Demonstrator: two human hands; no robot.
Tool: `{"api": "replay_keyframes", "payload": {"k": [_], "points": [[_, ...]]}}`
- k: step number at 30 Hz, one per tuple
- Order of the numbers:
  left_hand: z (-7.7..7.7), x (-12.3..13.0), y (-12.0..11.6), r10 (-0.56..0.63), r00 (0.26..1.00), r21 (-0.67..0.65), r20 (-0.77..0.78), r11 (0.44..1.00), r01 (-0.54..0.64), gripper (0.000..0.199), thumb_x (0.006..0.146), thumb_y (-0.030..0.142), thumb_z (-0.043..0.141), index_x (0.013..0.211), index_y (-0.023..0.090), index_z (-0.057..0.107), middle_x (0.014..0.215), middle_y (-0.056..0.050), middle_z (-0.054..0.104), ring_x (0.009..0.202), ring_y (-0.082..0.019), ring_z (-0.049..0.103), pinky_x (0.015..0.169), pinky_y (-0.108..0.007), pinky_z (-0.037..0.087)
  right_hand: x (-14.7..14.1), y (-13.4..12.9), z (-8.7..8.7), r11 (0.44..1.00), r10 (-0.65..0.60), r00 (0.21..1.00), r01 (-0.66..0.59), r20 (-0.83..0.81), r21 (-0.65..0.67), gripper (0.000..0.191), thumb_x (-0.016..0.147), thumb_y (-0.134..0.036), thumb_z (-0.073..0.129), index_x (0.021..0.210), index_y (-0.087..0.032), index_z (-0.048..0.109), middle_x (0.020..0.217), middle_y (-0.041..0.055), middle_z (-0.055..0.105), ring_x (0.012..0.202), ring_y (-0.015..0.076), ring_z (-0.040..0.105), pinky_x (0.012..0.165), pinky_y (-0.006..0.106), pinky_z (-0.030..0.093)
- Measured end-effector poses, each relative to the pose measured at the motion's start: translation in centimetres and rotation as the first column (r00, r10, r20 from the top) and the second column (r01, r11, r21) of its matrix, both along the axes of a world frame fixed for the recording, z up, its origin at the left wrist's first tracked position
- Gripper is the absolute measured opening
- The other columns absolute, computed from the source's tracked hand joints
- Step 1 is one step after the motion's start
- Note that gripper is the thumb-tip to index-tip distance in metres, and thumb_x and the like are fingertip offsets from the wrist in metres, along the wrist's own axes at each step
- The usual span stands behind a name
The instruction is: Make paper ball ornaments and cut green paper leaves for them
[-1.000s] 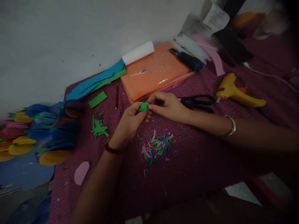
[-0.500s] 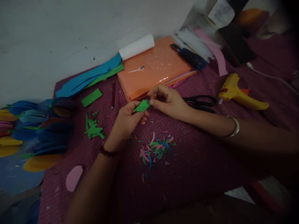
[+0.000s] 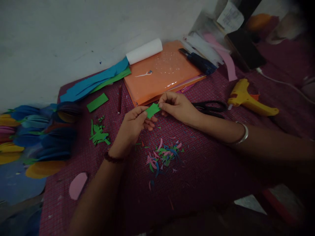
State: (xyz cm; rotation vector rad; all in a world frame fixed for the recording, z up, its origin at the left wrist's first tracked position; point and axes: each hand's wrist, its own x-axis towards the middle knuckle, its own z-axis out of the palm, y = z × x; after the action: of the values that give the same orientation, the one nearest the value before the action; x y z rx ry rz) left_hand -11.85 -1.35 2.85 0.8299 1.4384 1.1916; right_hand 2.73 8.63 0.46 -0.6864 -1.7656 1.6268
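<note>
Between my two hands is a small green paper piece [image 3: 152, 110] with a notched, pointed edge. My left hand [image 3: 134, 123] pinches its left end between thumb and fingers. At its right end, my right hand [image 3: 177, 106] pinches it with thumb and forefinger. Just below lies a pile of pink, green and blue paper scraps [image 3: 167, 155] on the checked cloth [image 3: 197, 177]. Black-handled scissors [image 3: 211, 106] rest partly hidden behind my right forearm. Left of my hands are small green cuttings [image 3: 99, 134], a green paper rectangle [image 3: 97, 102] and a pencil [image 3: 119, 100].
An orange folder [image 3: 145, 87] bears a white roll [image 3: 144, 51] and a box cutter [image 3: 198, 60]. Blue paper strips [image 3: 94, 80] lie by the wall. A yellow glue gun [image 3: 251, 100] sits at right. Colourful paper ornaments [image 3: 36, 131] crowd the left; a pink paper shape [image 3: 78, 186] lies nearby.
The green piece now shows more of its face, spread flatter between my fingers. My right hand has shifted slightly right, and the view has moved a little.
</note>
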Motion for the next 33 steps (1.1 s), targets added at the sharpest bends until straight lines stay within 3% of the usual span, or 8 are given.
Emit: {"api": "replay_keyframes", "payload": {"k": [5,9,11,14,16,21,27,33], "points": [[0.2,-0.4,0.2,0.067,0.994,-0.013,-0.086,0.998,-0.068,0.012,0.084,0.013,0.049,0.089,0.014,0.06,0.067,-0.003,0.069,0.049,-0.009,0.059,0.048,-0.019,0.048,-0.1,0.2,-0.1,0.987,-0.066,0.997,0.06,-0.033,-0.147,0.01,0.083,-0.016,0.059,0.075,-0.017,0.052,0.054,-0.0058,0.053,0.046,0.0051,0.048,0.046,0.018,0.041],[0.0,-1.6,0.0,0.002,0.965,-0.033,-0.262,0.999,-0.011,0.015,0.083,0.015,0.049,0.093,0.014,0.061,0.062,-0.002,0.067,0.048,-0.011,0.058,0.047,-0.021,0.046,0.0,0.4,-0.1,0.98,-0.101,0.994,0.094,-0.031,-0.176,0.012,0.085,-0.015,0.057,0.075,-0.017,0.051,0.055,-0.0052,0.053,0.047,0.0054,0.049,0.046,0.018,0.042],[-0.2,-2.2,-0.2,-0.019,0.894,0.016,-0.448,0.999,0.029,0.014,0.081,0.018,0.055,0.091,0.015,0.065,0.06,-0.001,0.065,0.049,-0.011,0.056,0.047,-0.021,0.043,0.0,0.5,0.0,0.98,-0.101,0.994,0.095,-0.031,-0.172,0.012,0.085,-0.014,0.057,0.075,-0.017,0.051,0.055,-0.005,0.053,0.047,0.0054,0.048,0.046,0.018,0.041],[-0.1,-2.3,-0.4,0.104,0.743,0.19,-0.662,0.981,0.032,0.012,0.077,0.025,0.066,0.083,0.016,0.069,0.068,-0.002,0.066,0.06,-0.012,0.056,0.054,-0.021,0.042,0.1,0.7,0.2,0.986,-0.106,0.993,0.097,-0.058,-0.139,0.013,0.084,-0.012,0.058,0.073,-0.017,0.052,0.055,-0.0059,0.051,0.045,0.0045,0.044,0.043,0.019,0.036],[0.2,-1.8,-0.5,0.168,0.775,0.268,-0.609,0.964,0.001,0.016,0.079,0.031,0.065,0.084,0.017,0.07,0.075,-0.003,0.066,0.064,-0.012,0.056,0.057,-0.021,0.043,0.1,0.6,0.4,0.989,-0.101,0.991,0.091,-0.085,-0.112,0.013,0.083,-0.013,0.06,0.073,-0.017,0.052,0.056,-0.0064,0.049,0.045,0.0044,0.041,0.042,0.019,0.033],[0.7,0.1,-0.6,0.12,0.974,0.26,-0.191,0.963,-0.068,0.021,0.08,0.037,0.066,0.09,0.018,0.065,0.065,0.0,0.063,0.053,-0.009,0.054,0.047,-0.02,0.042,0.2,-0.3,1.0,0.991,-0.076,0.994,0.066,-0.084,-0.114,0.013,0.083,-0.02,0.062,0.074,-0.018,0.052,0.056,-0.0063,0.047,0.046,0.0054,0.039,0.042,0.021,0.031],[0.8,0.7,-0.7,0.145,0.987,0.235,-0.07,0.964,-0.125,0.012,0.071,0.02,0.071,0.071,0.016,0.059,0.058,0.003,0.062,0.048,-0.007,0.053,0.045,-0.017,0.043,0.4,-1.4,1.8,0.992,0.058,0.993,-0.068,-0.099,-0.103,0.015,0.083,-0.025,0.063,0.082,-0.019,0.05,0.061,-0.006,0.051,0.048,0.0065,0.044,0.043,0.02,0.035],[1.2,1.0,-0.9,0.123,0.992,0.198,0.014,0.973,-0.123,0.013,0.068,0.017,0.072,0.073,0.017,0.06,0.055,0.004,0.059,0.047,-0.006,0.054,0.042,-0.015,0.04,0.7,-1.5,2.2,0.978,0.187,0.98,-0.192,-0.06,-0.08,0.014,0.081,-0.022,0.065,0.083,-0.016,0.053,0.063,-0.0042,0.058,0.05,0.0055,0.048,0.045,0.018,0.038]]}}
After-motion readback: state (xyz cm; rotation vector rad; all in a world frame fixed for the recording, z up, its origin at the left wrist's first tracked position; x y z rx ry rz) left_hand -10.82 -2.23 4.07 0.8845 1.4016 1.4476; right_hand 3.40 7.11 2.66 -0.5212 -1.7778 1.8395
